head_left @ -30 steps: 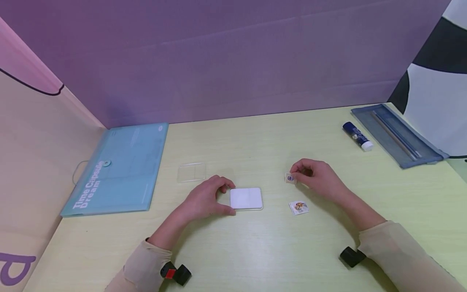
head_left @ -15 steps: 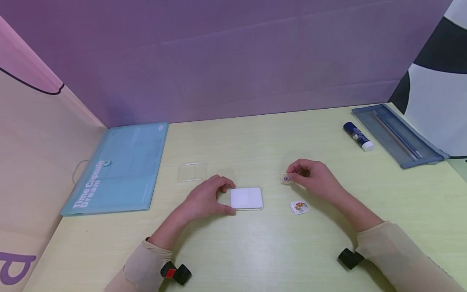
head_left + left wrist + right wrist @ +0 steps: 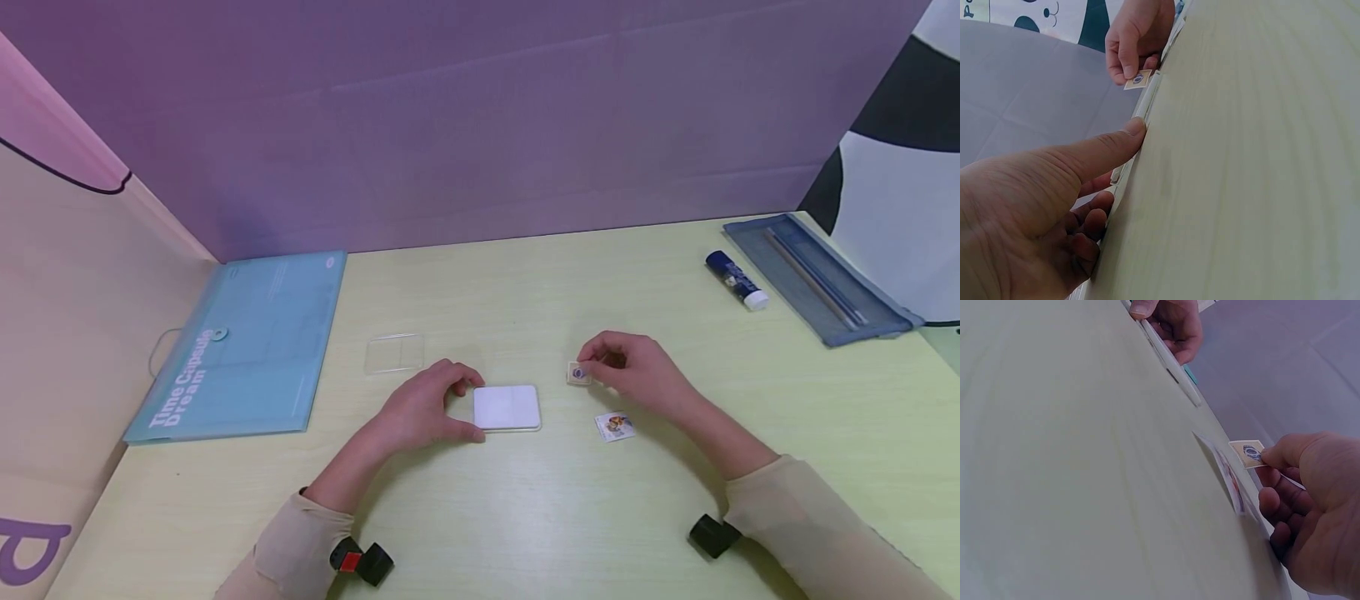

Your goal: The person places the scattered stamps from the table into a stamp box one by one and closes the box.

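My right hand (image 3: 636,372) pinches a small square paper piece (image 3: 577,373), cream with a blue ring-shaped print, between thumb and index finger, raised over the table. In the right wrist view this paper piece (image 3: 1249,453) shows beyond the thumb tip. My left hand (image 3: 427,404) holds the left end of a thin white rectangular slab (image 3: 507,407) with rounded corners, thumb at its near corner and fingers at its far corner. The slab lies flat on the table. A second small printed paper piece (image 3: 615,426) lies near my right hand, one edge lifted in the right wrist view.
A clear plastic tray or lid (image 3: 393,353) lies behind my left hand. The blue document folder (image 3: 247,350) covers the table's left side. At the back right are a glue stick (image 3: 737,281) and a blue mesh pouch (image 3: 821,279). A purple panel (image 3: 487,125) stands behind the table.
My right hand has moved a little left and nearer to me with the small paper piece, toward the white slab. The left hand and the slab have stayed in place.
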Demonstrator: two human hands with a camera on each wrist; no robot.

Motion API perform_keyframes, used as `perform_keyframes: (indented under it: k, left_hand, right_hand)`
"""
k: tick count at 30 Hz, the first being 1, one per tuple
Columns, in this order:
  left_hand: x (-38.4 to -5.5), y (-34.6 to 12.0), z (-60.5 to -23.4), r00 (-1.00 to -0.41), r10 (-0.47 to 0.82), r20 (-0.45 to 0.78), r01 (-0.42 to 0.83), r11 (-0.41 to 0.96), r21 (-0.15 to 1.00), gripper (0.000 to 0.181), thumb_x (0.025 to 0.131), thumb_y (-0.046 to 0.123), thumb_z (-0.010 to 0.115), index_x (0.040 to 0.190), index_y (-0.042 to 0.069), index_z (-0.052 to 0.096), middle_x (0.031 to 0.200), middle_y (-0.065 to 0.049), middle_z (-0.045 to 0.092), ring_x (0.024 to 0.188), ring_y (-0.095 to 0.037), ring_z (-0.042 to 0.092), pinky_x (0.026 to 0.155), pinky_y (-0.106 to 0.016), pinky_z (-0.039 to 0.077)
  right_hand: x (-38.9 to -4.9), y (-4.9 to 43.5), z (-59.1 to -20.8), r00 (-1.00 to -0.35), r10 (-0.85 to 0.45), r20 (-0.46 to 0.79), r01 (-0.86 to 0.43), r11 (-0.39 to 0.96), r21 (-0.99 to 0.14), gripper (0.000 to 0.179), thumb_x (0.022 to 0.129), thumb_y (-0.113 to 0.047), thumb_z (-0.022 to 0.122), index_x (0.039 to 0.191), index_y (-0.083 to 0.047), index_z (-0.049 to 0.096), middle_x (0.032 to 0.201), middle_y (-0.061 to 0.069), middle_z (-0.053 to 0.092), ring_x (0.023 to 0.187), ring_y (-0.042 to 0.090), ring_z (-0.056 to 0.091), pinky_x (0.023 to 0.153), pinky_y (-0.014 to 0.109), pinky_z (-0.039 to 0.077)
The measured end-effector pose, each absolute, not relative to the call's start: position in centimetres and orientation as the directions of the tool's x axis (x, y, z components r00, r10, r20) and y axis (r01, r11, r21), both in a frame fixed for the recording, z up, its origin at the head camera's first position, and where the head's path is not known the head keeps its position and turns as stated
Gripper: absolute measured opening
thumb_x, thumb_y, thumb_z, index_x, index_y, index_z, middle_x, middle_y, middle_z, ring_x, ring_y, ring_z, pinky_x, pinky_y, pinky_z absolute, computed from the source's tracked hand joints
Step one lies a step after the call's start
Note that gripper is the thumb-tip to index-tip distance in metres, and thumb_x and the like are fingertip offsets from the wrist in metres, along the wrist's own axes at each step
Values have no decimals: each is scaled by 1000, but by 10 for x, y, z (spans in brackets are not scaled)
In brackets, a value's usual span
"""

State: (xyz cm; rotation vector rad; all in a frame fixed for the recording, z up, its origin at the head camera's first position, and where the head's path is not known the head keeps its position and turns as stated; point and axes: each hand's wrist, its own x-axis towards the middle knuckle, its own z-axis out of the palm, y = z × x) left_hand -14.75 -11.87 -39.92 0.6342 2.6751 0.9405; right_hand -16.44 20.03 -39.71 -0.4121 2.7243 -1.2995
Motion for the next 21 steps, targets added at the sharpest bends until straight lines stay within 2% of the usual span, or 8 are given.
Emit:
perform_keyframes:
  k: [9, 21]
  left_hand:
    - [-147, -119, -399, -877, 473, -78, 320, 698, 641, 57, 71, 27, 94, 119, 19, 63, 99, 6, 54, 89, -15, 50, 78, -33, 44]
    - [-148, -119, -400, -876, 476, -76, 326, 702, 633, 57, 72, 28, 94, 119, 20, 63, 99, 6, 54, 89, -14, 50, 78, -32, 45]
  right_hand:
    - [-162, 193, -397, -957, -290, 21, -194, 581, -790, 6, 94, -6, 69, 100, -8, 70, 87, 4, 64, 76, 22, 53, 61, 26, 44]
    - [-158, 182, -396, -952, -306, -10, -176, 575, -799, 6, 95, -10, 71, 100, -10, 71, 88, 3, 64, 78, 22, 53, 63, 26, 44]
